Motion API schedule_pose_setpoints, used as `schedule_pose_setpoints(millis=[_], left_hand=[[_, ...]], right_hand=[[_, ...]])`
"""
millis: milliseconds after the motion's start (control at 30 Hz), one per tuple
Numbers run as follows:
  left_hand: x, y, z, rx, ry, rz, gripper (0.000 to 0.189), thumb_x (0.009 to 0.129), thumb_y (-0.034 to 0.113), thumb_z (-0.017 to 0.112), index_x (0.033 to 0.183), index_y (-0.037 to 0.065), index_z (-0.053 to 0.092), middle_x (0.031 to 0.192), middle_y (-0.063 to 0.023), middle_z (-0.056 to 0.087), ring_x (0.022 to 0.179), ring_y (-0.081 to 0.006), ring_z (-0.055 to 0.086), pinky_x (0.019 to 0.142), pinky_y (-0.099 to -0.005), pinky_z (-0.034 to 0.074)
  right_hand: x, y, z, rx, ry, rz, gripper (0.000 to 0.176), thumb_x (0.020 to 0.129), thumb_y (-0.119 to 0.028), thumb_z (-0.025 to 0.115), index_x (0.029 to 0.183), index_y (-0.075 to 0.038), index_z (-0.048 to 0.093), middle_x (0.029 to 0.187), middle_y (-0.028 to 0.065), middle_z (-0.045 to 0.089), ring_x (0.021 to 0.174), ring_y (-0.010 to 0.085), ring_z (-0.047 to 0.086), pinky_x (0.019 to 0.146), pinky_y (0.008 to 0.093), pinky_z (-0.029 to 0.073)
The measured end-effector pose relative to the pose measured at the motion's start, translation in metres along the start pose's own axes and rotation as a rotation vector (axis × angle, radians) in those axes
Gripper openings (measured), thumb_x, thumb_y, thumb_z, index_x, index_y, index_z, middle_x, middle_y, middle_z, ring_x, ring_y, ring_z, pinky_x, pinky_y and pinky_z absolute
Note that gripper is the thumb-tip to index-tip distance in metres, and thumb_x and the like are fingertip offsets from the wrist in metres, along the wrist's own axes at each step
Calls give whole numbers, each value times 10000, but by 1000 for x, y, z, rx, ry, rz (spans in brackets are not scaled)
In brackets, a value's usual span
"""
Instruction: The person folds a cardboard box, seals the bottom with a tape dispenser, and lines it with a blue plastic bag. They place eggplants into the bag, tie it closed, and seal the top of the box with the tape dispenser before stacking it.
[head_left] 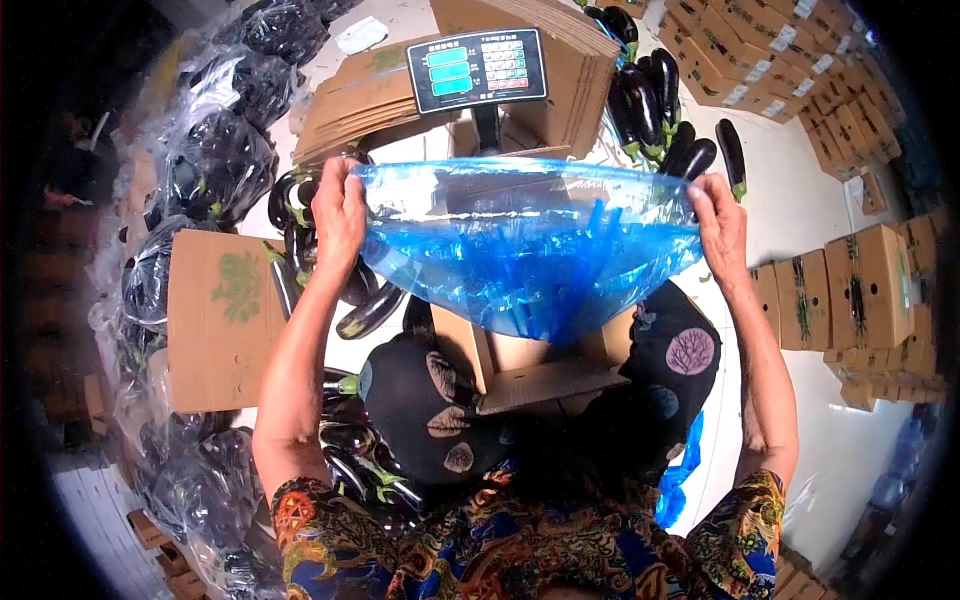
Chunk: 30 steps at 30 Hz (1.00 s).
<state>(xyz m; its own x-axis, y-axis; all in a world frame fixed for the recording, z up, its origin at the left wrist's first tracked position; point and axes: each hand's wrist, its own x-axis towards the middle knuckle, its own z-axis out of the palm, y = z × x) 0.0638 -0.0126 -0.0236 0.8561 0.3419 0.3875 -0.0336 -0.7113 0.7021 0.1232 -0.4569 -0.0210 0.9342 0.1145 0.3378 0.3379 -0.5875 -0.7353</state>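
Observation:
A blue plastic bag [540, 260] is stretched wide between my two hands, its mouth spread and its body hanging down. My left hand [340, 212] pinches the bag's left edge. At the opposite corner, the fingers of my right hand [720, 225] grip the rim. Below the bag, between my knees, stands an open cardboard box [545, 385] with its flap turned toward me. The bag hides much of the box's inside. Just beyond the bag rises a scale display [478, 72] on a post.
Loose eggplants [645, 100] lie on the floor at the upper right, others [365, 310] by my left arm. Clear bags of eggplants [215, 165] line the left side, near a cardboard flap [225, 320]. Flattened cardboard [360, 100] lies behind the scale. Stacked boxes [865, 285] stand at right.

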Motion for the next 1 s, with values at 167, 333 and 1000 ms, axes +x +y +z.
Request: schedule_pose_setpoints(millis=[167,333,1000], left_hand=[[42,-45,38,21,111,74,182,914,134,459,994,-11,535,844,-213,604,809,-346,616,768,-408,466],[56,-93,69,72,38,-48,166,920,147,470,975,3,533,789,-197,608,757,-346,626,732,-413,476],[8,-25,45,-257,-198,-209,397,936,321,550,1188,16,586,1026,-86,612,940,-161,559,827,-279,439]], right_hand=[[41,22,38,-40,68,-36,141,926,-169,567,918,-28,568,622,50,494,580,96,456,551,282,405],[60,66,67,-60,-57,37,175,902,-184,604,862,-17,573,589,44,481,565,99,447,549,287,410],[1,102,15,-85,-362,161,221,896,-168,572,1040,-12,635,952,62,636,868,158,596,783,294,475]])
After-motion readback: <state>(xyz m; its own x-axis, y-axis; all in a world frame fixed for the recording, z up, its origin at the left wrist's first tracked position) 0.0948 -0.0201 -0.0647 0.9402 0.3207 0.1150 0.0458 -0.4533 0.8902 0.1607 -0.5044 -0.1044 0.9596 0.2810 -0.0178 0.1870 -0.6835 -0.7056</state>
